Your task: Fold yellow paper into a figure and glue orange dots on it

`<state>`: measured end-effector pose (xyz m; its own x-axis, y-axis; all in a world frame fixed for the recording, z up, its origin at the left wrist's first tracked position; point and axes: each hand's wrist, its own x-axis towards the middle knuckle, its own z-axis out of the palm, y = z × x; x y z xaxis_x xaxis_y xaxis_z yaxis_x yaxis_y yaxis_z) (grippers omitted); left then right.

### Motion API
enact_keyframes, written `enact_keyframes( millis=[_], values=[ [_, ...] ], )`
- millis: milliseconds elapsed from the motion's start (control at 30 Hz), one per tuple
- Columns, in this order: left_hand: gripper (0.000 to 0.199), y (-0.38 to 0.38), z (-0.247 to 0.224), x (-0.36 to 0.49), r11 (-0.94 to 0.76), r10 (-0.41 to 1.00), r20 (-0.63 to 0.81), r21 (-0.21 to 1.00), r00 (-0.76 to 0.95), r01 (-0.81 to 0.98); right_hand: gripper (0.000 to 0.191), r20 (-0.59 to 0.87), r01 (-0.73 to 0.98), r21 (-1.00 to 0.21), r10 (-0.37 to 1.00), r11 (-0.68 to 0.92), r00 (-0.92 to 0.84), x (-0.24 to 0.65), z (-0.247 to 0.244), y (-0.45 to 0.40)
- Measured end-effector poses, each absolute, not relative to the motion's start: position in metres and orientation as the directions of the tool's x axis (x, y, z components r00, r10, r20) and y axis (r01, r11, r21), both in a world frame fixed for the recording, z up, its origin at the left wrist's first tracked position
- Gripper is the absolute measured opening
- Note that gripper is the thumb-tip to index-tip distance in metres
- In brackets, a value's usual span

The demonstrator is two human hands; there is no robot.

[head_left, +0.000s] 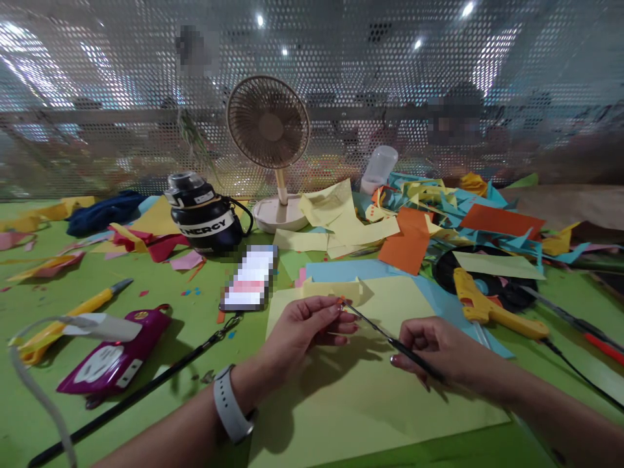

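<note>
My left hand (312, 325), with a white watch band on its wrist, pinches a tiny orange piece (342, 301) between thumb and forefinger. My right hand (429, 351) is closed around the black handle of a thin metal tool (380, 330), tweezers or a similar slim tool. The tool's tip meets the orange piece at my left fingertips. Both hands are above a large pale yellow sheet (361, 416). A small folded yellow strip (336, 290) rests at the sheet's far edge, and blue paper (341, 270) shows behind it.
Yellow glue gun (492, 312) and black round tray (443, 270) are at right, below heaped paper scraps (439, 201). A phone (251, 276), black bottle (207, 218) and fan (269, 123) stand or lie beyond my left hand. A purple power strip (121, 354) and yellow cutter (88, 305) are left.
</note>
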<state>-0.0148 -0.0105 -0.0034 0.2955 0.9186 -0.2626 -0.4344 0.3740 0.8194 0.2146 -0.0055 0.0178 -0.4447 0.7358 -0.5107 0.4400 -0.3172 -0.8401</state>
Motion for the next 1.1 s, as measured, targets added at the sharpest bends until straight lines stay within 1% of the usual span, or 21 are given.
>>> enact_keyframes(
  millis=[267,467,633,933,1100],
  values=[
    [0.022,-0.0084,-0.0046,-0.0149,0.375,0.919,-0.263,0.815,0.295,-0.442,0.041,-0.508,0.434,-0.842,0.741,-0.321,-0.439,0.2138,0.0206,-0.0071],
    [0.020,-0.0103,-0.0017,-0.0153,0.376,0.920,-0.271,0.813,0.283,-0.445,0.040,-0.478,0.433,-0.854,0.767,-0.291,-0.428,0.2183,0.0138,-0.0060],
    [0.020,-0.0093,-0.0001,-0.0151,0.387,0.918,-0.292,0.813,0.269,-0.436,0.039,-0.485,0.440,-0.849,0.763,-0.292,-0.428,0.2185,0.0163,-0.0051],
    [0.023,-0.0088,-0.0046,-0.0161,0.364,0.927,-0.274,0.820,0.256,-0.442,0.041,-0.491,0.456,-0.843,0.756,-0.286,-0.433,0.2211,0.0131,-0.0031],
    [0.023,-0.0101,-0.0039,-0.0157,0.367,0.925,-0.271,0.817,0.266,-0.445,0.043,-0.499,0.440,-0.844,0.751,-0.308,-0.433,0.2152,0.0203,-0.0051]
  ],
)
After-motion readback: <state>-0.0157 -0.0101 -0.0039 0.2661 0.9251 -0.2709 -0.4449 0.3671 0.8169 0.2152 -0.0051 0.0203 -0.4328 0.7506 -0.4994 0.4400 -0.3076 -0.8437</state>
